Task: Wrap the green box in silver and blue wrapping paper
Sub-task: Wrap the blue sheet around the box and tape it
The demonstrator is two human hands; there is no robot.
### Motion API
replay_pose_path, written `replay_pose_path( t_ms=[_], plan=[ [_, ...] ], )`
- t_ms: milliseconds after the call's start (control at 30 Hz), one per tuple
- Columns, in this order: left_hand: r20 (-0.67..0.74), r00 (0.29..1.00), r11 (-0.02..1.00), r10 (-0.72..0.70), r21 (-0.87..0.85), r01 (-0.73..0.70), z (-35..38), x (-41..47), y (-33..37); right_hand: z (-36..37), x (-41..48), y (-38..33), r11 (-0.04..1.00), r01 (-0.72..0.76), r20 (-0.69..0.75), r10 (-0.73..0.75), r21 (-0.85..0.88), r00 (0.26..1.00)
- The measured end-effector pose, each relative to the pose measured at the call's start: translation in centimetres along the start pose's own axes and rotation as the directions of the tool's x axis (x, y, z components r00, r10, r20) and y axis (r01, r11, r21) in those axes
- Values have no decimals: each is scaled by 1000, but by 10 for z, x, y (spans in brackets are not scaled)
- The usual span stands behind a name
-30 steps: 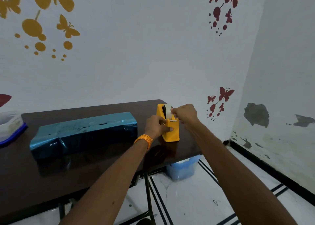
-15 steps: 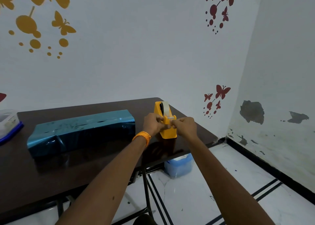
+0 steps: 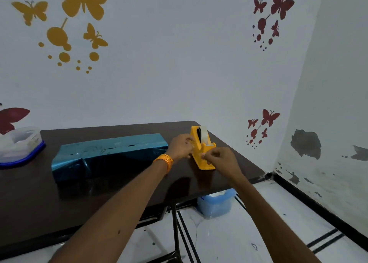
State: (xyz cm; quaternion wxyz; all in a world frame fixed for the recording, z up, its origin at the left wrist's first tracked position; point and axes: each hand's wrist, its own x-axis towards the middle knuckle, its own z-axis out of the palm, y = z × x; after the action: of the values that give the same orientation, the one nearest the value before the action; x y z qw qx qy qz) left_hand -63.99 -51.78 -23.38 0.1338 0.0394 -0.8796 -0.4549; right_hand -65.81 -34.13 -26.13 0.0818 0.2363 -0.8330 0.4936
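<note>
At the table's (image 3: 59, 203) left edge sits a clear tub (image 3: 20, 145) with a blue lid underneath. The box (image 3: 107, 153), covered in shiny blue paper, lies lengthwise mid-table, just left of the hands. The left hand (image 3: 181, 148), an orange bangle (image 3: 165, 161) at its wrist, curls against the yellow dispenser's (image 3: 203, 153) left side, gripping it. The right hand (image 3: 221, 159) bunches its fingertips together at the cutter end; whether tape is pinched between them cannot be told. A pale blue bin (image 3: 217, 203) stands on the floor under the table.

no readable text, labels or signs
</note>
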Motion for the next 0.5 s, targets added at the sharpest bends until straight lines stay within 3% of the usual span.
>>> replay_pose_path(
  t_ms=[67,133,367,500],
  plan=[
    [74,997,977,-8,-211,24,-25,-11,4,3,12,-18,995,80,67,-83,55,994],
    [126,992,967,15,-256,18,-56,-23,7,16,19,-36,984,115,145,-134,135,980],
    [-3,998,989,69,-134,-69,-137,-56,-9,73,35,-91,945,222,281,-287,240,916],
    [-164,981,992,100,-62,-111,-164,-73,-23,101,38,-115,941,228,310,-301,251,902]
  ],
)
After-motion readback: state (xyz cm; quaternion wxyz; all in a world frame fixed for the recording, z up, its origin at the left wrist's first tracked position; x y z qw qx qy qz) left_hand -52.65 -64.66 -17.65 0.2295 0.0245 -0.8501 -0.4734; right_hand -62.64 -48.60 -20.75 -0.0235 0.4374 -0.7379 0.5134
